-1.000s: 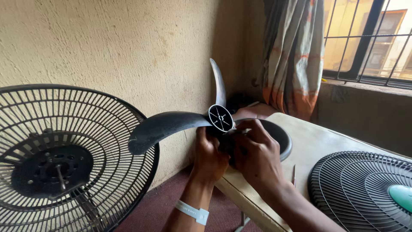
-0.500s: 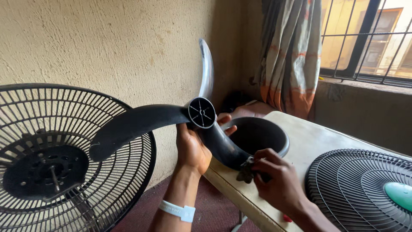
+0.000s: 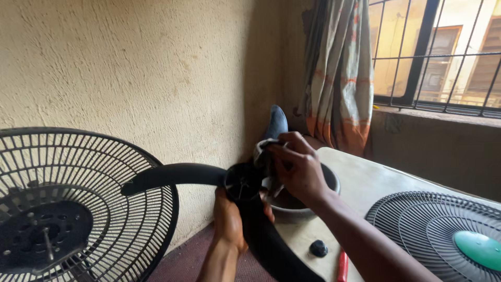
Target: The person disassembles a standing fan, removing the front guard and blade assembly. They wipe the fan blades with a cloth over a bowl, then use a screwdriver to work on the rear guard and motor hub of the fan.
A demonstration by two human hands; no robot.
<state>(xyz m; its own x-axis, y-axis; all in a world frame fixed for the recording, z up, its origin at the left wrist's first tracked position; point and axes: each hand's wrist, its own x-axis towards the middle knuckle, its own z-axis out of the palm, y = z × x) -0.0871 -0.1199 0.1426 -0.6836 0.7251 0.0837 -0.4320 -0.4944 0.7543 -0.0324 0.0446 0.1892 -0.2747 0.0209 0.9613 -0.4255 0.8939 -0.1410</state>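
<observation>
One fan blade (image 3: 169, 176) shows fully; the right hand (image 3: 297, 169) hides another.

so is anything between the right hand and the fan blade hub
Yes: a grey-white cloth is bunched under the right hand, between its fingers and the black fan blade near the hub. The left hand holds the blade bare.

Black rear fan grille (image 3: 78, 203) at left. Front grille with teal centre cap (image 3: 449, 237) lies on pale table (image 3: 376, 180). Small black knob (image 3: 318, 248), red-handled tool (image 3: 342, 266) near table edge. Striped curtain (image 3: 339, 78) beside barred window (image 3: 443, 52).
</observation>
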